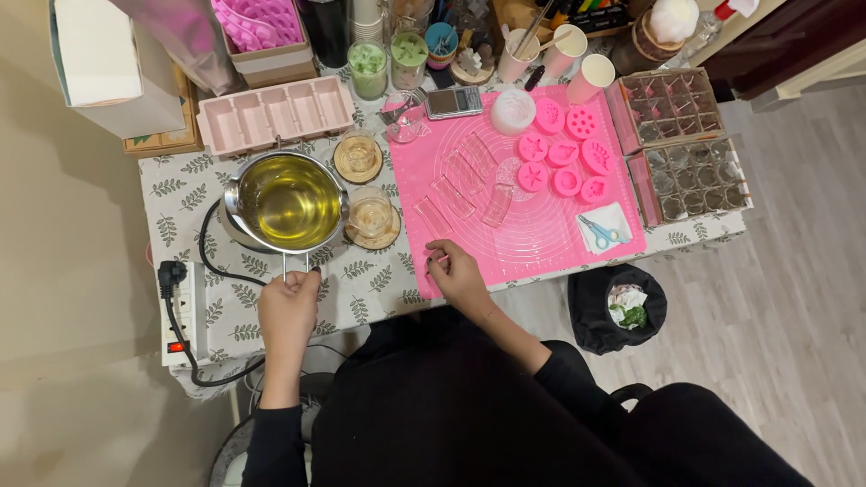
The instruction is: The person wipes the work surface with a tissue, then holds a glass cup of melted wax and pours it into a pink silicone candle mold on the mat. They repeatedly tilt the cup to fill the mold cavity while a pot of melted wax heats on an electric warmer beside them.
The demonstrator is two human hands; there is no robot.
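Two hands are being worked at the near edge of a leaf-patterned table [225,316]. The left hand [289,302] is being closed around the thin handle [294,263] of a steel pot [287,200] filled with clear yellow liquid; the handle's long axis is running straight from the pot toward the person, so the pot is lying directly beyond this hand, which is the nearer of the two. The right hand [456,271] is being rested, fingers curled, on the near edge of a pink mat [532,243]; whether anything small is being pinched there cannot be told. Just right of the pot, two small glass jars [371,213] are being kept on round coasters. Farther out on the mat, pink round moulds [564,153] and clear strip moulds [460,176] are being laid out, with a long pink tray mould [275,113] behind the pot.
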